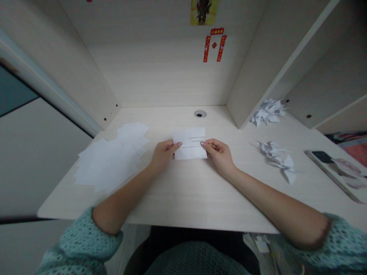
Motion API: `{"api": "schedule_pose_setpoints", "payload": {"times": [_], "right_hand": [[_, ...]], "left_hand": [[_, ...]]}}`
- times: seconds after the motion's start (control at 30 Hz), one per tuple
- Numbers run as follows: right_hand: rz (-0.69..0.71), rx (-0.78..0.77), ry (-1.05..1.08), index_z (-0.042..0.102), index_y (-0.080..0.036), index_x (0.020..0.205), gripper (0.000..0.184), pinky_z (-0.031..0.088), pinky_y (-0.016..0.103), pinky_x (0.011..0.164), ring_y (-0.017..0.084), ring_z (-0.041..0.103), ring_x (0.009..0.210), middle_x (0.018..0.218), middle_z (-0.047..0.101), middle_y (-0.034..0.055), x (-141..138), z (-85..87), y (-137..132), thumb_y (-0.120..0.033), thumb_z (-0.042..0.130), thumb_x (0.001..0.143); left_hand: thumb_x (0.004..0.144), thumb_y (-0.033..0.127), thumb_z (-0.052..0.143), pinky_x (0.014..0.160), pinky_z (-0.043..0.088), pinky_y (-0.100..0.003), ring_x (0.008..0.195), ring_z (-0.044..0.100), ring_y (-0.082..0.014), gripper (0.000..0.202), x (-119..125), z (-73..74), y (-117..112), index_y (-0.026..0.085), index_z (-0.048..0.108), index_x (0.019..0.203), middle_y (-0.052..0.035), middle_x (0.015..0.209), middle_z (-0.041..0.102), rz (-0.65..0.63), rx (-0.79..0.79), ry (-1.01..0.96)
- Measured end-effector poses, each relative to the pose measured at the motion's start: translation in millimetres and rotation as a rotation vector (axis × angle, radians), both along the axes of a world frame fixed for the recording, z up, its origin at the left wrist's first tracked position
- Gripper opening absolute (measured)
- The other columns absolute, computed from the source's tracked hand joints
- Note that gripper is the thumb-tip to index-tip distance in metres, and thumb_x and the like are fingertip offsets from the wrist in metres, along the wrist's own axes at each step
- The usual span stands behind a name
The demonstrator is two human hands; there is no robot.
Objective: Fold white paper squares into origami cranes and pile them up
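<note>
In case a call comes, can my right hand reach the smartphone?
Probably yes, once your right hand lets go of the printed paper; the smartphone lies uncovered, with only paper scraps between.

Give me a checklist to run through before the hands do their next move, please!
1. Left hand pinching the small white rectangular printed paper at its left edge: ok.
2. Right hand pinching its right edge: ok.
3. Printed paper whole, with no rip showing: ok.
4. Printed paper's underside free of marks: cannot tell, it's hidden.
5. Spread pile of flat white paper sheets on the left of the pale wood-grain desk: ok.
6. Flat rectangular phone with a picture on its back apart from both hands: ok.
</note>
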State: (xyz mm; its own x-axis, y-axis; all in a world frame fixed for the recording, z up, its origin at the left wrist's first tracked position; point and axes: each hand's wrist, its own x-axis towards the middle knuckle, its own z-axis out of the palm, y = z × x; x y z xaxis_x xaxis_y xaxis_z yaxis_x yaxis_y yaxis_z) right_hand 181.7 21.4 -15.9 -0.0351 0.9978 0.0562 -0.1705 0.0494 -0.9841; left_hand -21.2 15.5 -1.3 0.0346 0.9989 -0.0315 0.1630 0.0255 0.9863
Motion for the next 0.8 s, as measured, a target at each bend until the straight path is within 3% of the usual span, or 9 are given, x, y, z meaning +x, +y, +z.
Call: {"api": "schedule_pose_setpoints", "payload": {"times": [0.1, 0.23, 0.37, 0.47, 0.67, 0.8], "right_hand": [[0.035, 0.005, 0.017, 0.064, -0.018, 0.074, 0.024, 0.036, 0.024, 0.052, 0.01, 0.049, 0.053, 0.06, 0.06, -0.0022, 0.4, 0.5, 1.1, -0.039, 0.074, 0.068], [0.041, 0.161, 0.102, 0.06, -0.028, 0.1, 0.036, 0.044, 0.025, 0.062, 0.011, 0.057, 0.064, 0.08, 0.065, -0.0031, 3.4, 1.2, 2.7, -0.03, 0.075, 0.068], [0.152, 0.194, 0.001, 0.067, -0.026, 0.096, 0.02, 0.047, 0.029, 0.075, 0.015, 0.062, 0.08, 0.096, 0.069, 0.0015, 7.8, 0.4, 3.8, -0.032, 0.067, 0.077], [0.238, 0.143, 0.039, 0.07, -0.024, 0.1, 0.023, 0.046, 0.035, 0.088, 0.021, 0.062, 0.098, 0.107, 0.069, 0.004, 9.7, -0.3, 3.9, -0.034, 0.057, 0.083], [0.282, 0.177, 0.023, 0.069, -0.026, 0.103, 0.03, 0.047, 0.035, 0.089, 0.02, 0.065, 0.097, 0.106, 0.071, 0.003, 7.1, -1.8, 2.8, -0.027, 0.07, 0.072], [0.228, 0.103, 0.005, 0.071, -0.022, 0.088, 0.027, 0.05, 0.032, 0.082, 0.018, 0.066, 0.085, 0.093, 0.073, 0.0033, 4.9, -2.3, 3.3, -0.03, 0.078, 0.063]], "left_hand": [[0.069, 0.05, 0.069, 0.06, 0.046, -0.025, 0.062, 0.061, -0.0142, 0.036, 1.8, 1.3, -0.1, 0.016, 0.07, 0.077, -0.0023, 0.073, 0.071, -0.015, -0.066, -0.112], [0.068, 0.046, 0.071, 0.067, 0.049, -0.028, 0.068, 0.063, -0.0164, 0.034, 3.3, 4.0, -0.7, 0.015, 0.071, 0.082, -0.0044, 0.079, 0.072, -0.035, -0.123, -0.225], [0.07, 0.043, 0.071, 0.074, 0.05, -0.032, 0.076, 0.065, -0.0187, 0.036, 3.4, 6.3, -1.4, 0.015, 0.07, 0.093, -0.0076, 0.09, 0.073, -0.053, -0.178, -0.335], [0.071, 0.04, 0.07, 0.08, 0.05, -0.034, 0.082, 0.066, -0.0204, 0.037, 3.6, 8.5, -1.8, 0.014, 0.07, 0.097, -0.0103, 0.097, 0.072, -0.047, -0.207, -0.393], [0.072, 0.035, 0.069, 0.081, 0.05, -0.033, 0.087, 0.066, -0.0218, 0.035, 5.6, 12.2, -2.5, 0.012, 0.069, 0.098, -0.0115, 0.098, 0.072, -0.022, -0.232, -0.432], [0.071, 0.033, 0.069, 0.069, 0.052, -0.027, 0.078, 0.066, -0.018, 0.035, 5.3, 11.8, -3.4, 0.012, 0.068, 0.099, -0.011, 0.095, 0.072, -0.048, -0.259, -0.366]]}}
